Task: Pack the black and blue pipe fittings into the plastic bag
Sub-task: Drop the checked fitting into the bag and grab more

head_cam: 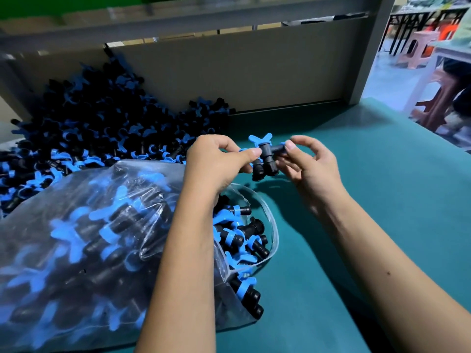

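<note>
Here both hands [216,159] [309,161] pinch smooth black fittings [265,159] with blue winged collars above the crinkled clear bag [76,225]

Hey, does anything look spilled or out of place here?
Somewhat: the plastic bag lies on its side, and fittings at its open mouth poke out toward the green table.

A plastic bag [102,250] lies on the table [356,200], fittings inside it. Behind the bag, a loose heap of fittings [89,118] rests against a board [242,72]. Just right of the bag's mouth, two hands hold fittings [265,159] above the table.
</note>
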`<state>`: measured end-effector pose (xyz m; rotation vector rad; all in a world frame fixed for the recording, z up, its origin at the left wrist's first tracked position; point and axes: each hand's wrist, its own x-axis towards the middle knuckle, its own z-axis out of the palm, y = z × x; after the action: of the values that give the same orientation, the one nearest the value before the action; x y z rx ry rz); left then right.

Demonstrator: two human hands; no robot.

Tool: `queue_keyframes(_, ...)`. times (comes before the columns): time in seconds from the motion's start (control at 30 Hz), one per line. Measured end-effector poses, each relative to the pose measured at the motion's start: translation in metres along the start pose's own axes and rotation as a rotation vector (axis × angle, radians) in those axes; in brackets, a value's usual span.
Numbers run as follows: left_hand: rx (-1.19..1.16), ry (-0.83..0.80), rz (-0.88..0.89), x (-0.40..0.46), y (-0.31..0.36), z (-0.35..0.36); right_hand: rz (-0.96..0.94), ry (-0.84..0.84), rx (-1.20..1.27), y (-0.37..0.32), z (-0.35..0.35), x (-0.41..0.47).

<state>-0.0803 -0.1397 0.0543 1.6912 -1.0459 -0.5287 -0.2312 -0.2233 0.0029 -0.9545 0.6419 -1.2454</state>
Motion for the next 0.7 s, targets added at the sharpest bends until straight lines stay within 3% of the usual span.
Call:
queue_keyframes(0.07,0.021,0.090,-0.002,0.000,0.000,0.003,-0.062,-0.013,-0.154,0.001,0.000,-0.001)
queue_keyframes(0.13,0.052,0.163,0.008,0.001,0.000,0.004,-0.131,-0.165,-0.335,0.001,0.003,-0.006)
queue_keyframes(0.2,0.083,0.143,0.037,0.002,-0.001,0.003,-0.184,-0.346,-0.464,0.003,0.010,-0.012)
queue_keyframes(0.27,0.131,0.103,0.060,0.002,0.000,0.002,-0.218,-0.355,-0.470,0.008,0.016,-0.015)
queue_keyframes(0.33,0.103,0.079,0.080,-0.002,0.007,0.001,-0.079,-0.227,-0.209,0.011,0.022,-0.016)
queue_keyframes(0.43,-0.085,0.190,0.137,-0.005,0.024,-0.008,0.377,-0.080,0.565,0.005,0.021,-0.016)
queue_keyframes(0.5,-0.286,0.189,0.175,-0.008,0.038,-0.016,0.516,-0.073,0.781,0.000,0.014,-0.013)
queue_keyframes(0.57,-0.452,0.116,0.217,-0.013,0.049,-0.024,0.468,-0.167,0.599,-0.004,0.009,-0.014)
queue_keyframes(0.7,-0.504,0.038,0.311,-0.027,0.065,-0.035,0.115,-0.544,-0.072,-0.020,0.009,-0.018)
